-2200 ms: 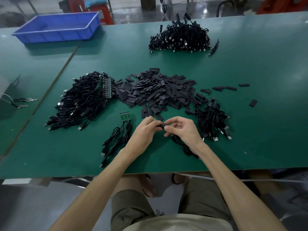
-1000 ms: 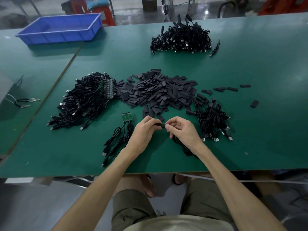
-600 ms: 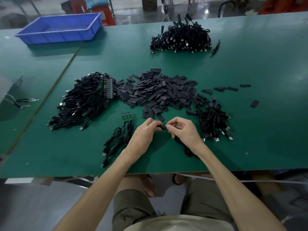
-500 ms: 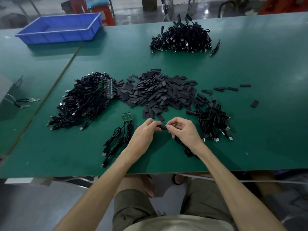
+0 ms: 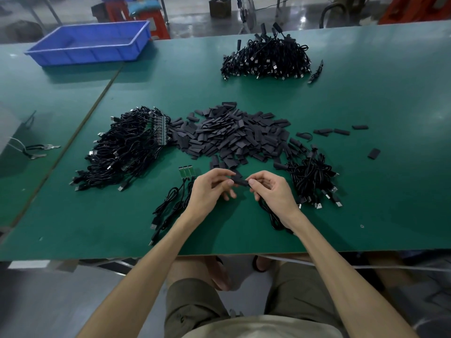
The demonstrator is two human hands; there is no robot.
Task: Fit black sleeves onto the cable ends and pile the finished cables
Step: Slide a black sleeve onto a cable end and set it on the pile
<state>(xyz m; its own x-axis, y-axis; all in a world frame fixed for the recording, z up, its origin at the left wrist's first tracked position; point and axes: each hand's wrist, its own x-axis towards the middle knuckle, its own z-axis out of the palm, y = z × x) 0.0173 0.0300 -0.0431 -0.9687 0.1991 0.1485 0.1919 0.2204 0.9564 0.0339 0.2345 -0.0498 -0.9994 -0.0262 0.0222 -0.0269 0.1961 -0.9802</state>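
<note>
Left hand (image 5: pixel 207 191) and right hand (image 5: pixel 273 193) are pinching opposite ends of one black sleeve (image 5: pixel 240 182) over the near edge of the surface (image 5: pixel 366 93), loose sleeve pile (image 5: pixel 231 135) sitting just behind, cable heap (image 5: pixel 122 152) crowding the left, smaller cable heap (image 5: pixel 312 176) the right.

The short tubular sleeve (image 5: pixel 240 182) I hold is matt black, like the heap of flat sleeves (image 5: pixel 231 135) and the tangled cables (image 5: pixel 122 152). My table top (image 5: pixel 366 191) is deep green, the small circuit boards (image 5: pixel 186 172) brighter green, the plastic tray (image 5: pixel 80 54) blue.
</note>
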